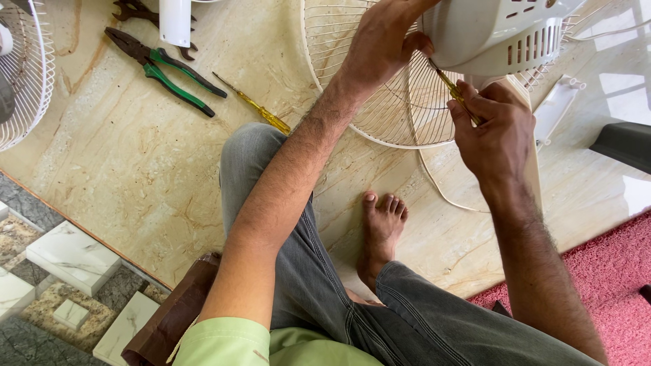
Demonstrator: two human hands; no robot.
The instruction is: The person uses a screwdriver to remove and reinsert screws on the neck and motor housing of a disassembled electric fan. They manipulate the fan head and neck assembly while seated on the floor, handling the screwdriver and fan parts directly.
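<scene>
A white fan motor housing [498,30] sits at the top of the view, backed by a round wire guard [386,102] that rests on the pale marble floor [135,163]. The left hand [383,44] grips the housing's near edge, fingers wrapped over it and thumb pressed against its side. The right hand [491,129] is closed around a yellow-handled screwdriver [456,91], whose shaft angles up to the underside of the housing, just beside the left thumb. A white cord [434,183] trails from the fan across the floor below the guard.

The person sits with grey trousers [305,271] and a bare foot [381,227] flat on the floor under the fan. To the left lie a second yellow screwdriver [254,105], green-handled pliers [166,71] and, farther up, another dark tool [135,10] beside a white tube [175,20]. Another wire guard [24,74] shows at the left edge. A red mat [603,278] lies at the lower right.
</scene>
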